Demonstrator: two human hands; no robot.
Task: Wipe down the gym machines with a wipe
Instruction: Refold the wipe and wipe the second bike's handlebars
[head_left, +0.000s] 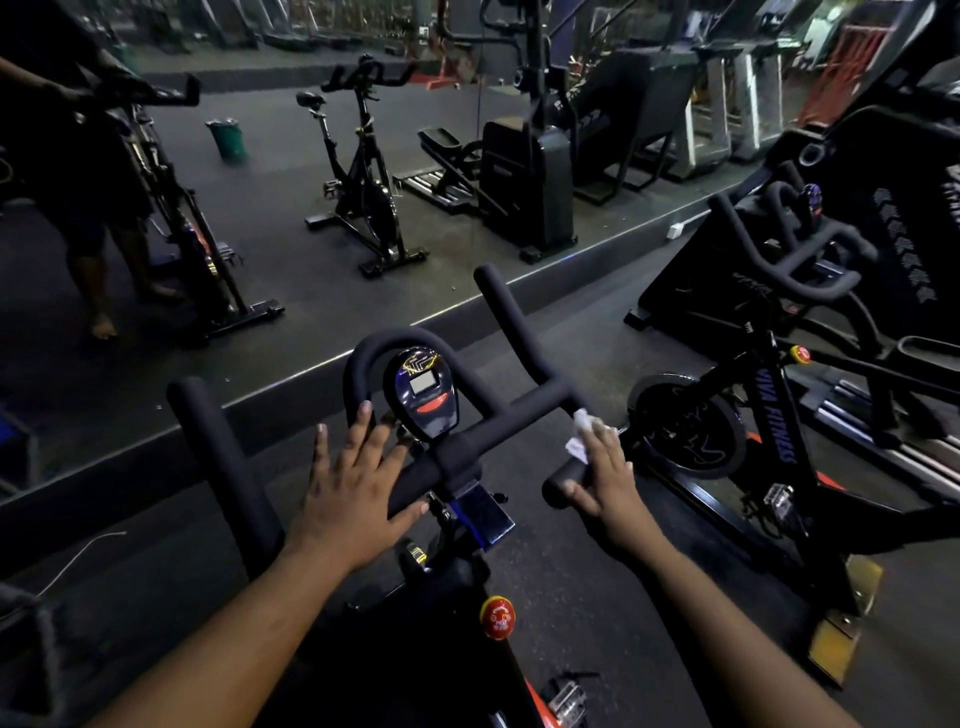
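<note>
The right hand (605, 475) presses a crumpled white wipe (584, 431) onto the spin bike's handlebar (498, 431), the wipe bunched under the fingertips and the thumb hooked round the bar's short rear stub just below it. The left hand (353, 493) lies spread and flat — fingers straight, resting on the bar beside the small console (423, 395), holding nothing. To do this stroke well, I'd say keep that left hand steadying the bar while the right drags the wipe forward along the horn ahead of it (wrapping the foam rather than skimming its top). The console, just beyond the left fingertips, and the far grip to the left of that hand look untouched — those would come next.
</note>
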